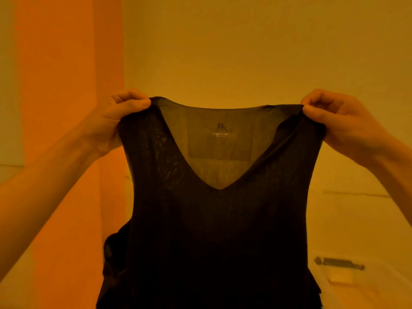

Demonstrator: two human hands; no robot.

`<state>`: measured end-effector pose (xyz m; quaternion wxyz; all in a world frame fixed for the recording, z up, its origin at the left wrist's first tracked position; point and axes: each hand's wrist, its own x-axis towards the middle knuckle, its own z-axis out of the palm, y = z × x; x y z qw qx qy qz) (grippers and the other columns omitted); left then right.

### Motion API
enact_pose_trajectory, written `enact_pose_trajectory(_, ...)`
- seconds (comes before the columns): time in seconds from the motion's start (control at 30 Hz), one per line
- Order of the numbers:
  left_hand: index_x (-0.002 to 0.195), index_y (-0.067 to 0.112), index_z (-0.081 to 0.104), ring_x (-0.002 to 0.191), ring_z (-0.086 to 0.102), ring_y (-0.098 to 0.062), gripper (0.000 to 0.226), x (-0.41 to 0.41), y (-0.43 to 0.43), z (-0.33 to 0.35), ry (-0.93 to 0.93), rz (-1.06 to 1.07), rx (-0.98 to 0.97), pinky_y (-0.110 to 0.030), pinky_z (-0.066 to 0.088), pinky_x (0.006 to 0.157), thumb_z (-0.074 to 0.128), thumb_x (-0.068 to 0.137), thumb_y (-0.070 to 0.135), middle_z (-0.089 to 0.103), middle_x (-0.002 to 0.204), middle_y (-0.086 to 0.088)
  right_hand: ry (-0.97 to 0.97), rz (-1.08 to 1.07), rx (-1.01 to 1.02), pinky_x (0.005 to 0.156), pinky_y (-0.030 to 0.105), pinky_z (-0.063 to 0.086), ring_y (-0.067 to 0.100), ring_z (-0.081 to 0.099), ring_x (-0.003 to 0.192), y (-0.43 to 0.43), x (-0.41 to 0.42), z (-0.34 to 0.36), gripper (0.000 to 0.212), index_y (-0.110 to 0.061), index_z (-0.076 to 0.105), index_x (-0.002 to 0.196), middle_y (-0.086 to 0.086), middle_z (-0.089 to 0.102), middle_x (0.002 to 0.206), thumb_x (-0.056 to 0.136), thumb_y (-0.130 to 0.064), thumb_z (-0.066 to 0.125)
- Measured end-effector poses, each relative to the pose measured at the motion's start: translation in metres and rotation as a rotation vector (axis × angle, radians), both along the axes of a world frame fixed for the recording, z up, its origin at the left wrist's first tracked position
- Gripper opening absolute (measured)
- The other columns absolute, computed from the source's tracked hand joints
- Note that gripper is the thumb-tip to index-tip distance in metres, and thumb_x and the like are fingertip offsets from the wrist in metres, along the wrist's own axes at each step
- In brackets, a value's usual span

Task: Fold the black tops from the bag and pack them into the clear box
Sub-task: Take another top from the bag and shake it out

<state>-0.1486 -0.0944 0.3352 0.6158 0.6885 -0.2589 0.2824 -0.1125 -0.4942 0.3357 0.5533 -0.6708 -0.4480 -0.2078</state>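
A thin black V-neck top [214, 230] hangs spread out in front of me, filling the middle and bottom of the view. Its inside neck shows an "XL" print. My left hand [116, 123] pinches the top's left shoulder between thumb and curled fingers. My right hand [334, 121] pinches the right shoulder the same way. Both hands are raised to about the same height and pull the neckline taut. The bag and the clear box are hidden from view.
A plain wall [245, 52] fills the background, with an orange panel or curtain [66, 85] on the left. A pale surface [356, 219] lies at the lower right, carrying a dark elongated object [338, 263] and a small flat tan item [340, 279].
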Motion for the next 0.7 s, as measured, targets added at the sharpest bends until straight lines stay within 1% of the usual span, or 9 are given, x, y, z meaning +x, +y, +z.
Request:
enact_pose_trajectory(0.07,0.055,0.028,0.073,0.053,0.064,0.000,0.053,0.007,0.000,0.000,0.011,-0.015,-0.024,-0.012,0.051,0.050,0.052,0.098,0.008,0.065,0.058,0.013,0.024,0.009,0.024,0.061,0.013,0.045,0.006,0.058,0.070,0.001,0.005,-0.001,0.007,-0.018,0.064,0.088,0.000,0.060,0.077,0.086,-0.025,0.062)
enact_pose_trajectory(0.2,0.059,0.027,0.075,0.058,0.066,-0.001,0.041,0.051,-0.006,-0.015,0.090,0.007,0.008,-0.013,0.053,0.056,0.060,0.094,0.011,0.067,0.062,0.012,0.102,-0.133,-0.041,0.067,0.014,0.046,0.007,0.059,0.076,0.008,0.048,-0.013,0.006,-0.020,0.065,0.090,-0.003,0.063,0.080,0.089,-0.024,0.061)
enact_pose_trajectory(0.3,0.071,0.022,0.075,0.064,0.067,-0.002,0.019,0.111,-0.008,-0.045,0.207,0.082,0.066,-0.014,0.052,0.059,0.070,0.087,0.013,0.069,0.066,0.008,0.128,-0.346,-0.193,0.073,0.023,0.043,0.012,0.057,0.080,0.007,0.116,-0.041,0.006,-0.022,0.067,0.093,0.001,0.063,0.083,0.095,-0.026,0.064)
enact_pose_trajectory(0.37,0.081,0.019,0.072,0.069,0.068,-0.005,0.011,0.158,-0.007,-0.079,0.267,0.173,0.121,-0.015,0.051,0.061,0.072,0.089,0.012,0.070,0.073,0.003,0.147,-0.495,-0.340,0.067,0.028,0.040,0.013,0.053,0.074,0.003,0.171,-0.073,0.007,-0.021,0.067,0.096,0.003,0.059,0.080,0.099,-0.026,0.062)
enact_pose_trajectory(0.43,0.080,0.023,0.074,0.078,0.066,-0.011,0.012,0.208,-0.010,-0.123,0.280,0.303,0.181,-0.019,0.050,0.066,0.076,0.089,0.016,0.069,0.082,-0.006,0.172,-0.606,-0.440,0.063,0.029,0.038,0.014,0.050,0.069,0.000,0.224,-0.115,0.009,-0.019,0.067,0.098,-0.001,0.057,0.077,0.100,-0.026,0.062)
enact_pose_trajectory(0.53,0.085,0.023,0.076,0.073,0.053,-0.010,0.006,0.272,-0.022,-0.181,0.257,0.420,0.208,-0.022,0.042,0.065,0.079,0.088,0.020,0.057,0.074,-0.004,0.127,-0.745,-0.562,0.060,0.026,0.035,0.016,0.052,0.076,-0.001,0.286,-0.173,0.015,-0.011,0.067,0.104,-0.001,0.057,0.083,0.100,-0.024,0.061)
enact_pose_trajectory(0.6,0.089,0.019,0.076,0.066,0.045,-0.007,0.003,0.310,-0.031,-0.211,0.252,0.439,0.259,-0.019,0.037,0.062,0.079,0.088,0.020,0.050,0.069,0.000,0.128,-0.800,-0.617,0.066,0.031,0.035,0.021,0.054,0.085,-0.001,0.320,-0.206,0.018,-0.008,0.065,0.105,0.005,0.060,0.091,0.100,-0.025,0.062)
enact_pose_trajectory(0.63,0.091,0.018,0.076,0.062,0.041,-0.005,0.004,0.328,-0.034,-0.224,0.245,0.455,0.288,-0.017,0.036,0.061,0.079,0.088,0.020,0.046,0.067,0.002,0.124,-0.820,-0.627,0.070,0.031,0.036,0.024,0.055,0.087,-0.001,0.335,-0.218,0.019,-0.007,0.065,0.104,0.008,0.061,0.092,0.099,-0.026,0.062)
enact_pose_trajectory(0.7,0.093,0.016,0.077,0.059,0.037,-0.004,0.008,0.360,-0.039,-0.248,0.249,0.474,0.338,-0.015,0.034,0.059,0.079,0.088,0.021,0.044,0.066,0.004,0.123,-0.850,-0.663,0.073,0.034,0.037,0.028,0.058,0.089,-0.002,0.362,-0.244,0.020,-0.007,0.063,0.103,0.012,0.064,0.093,0.099,-0.027,0.062)
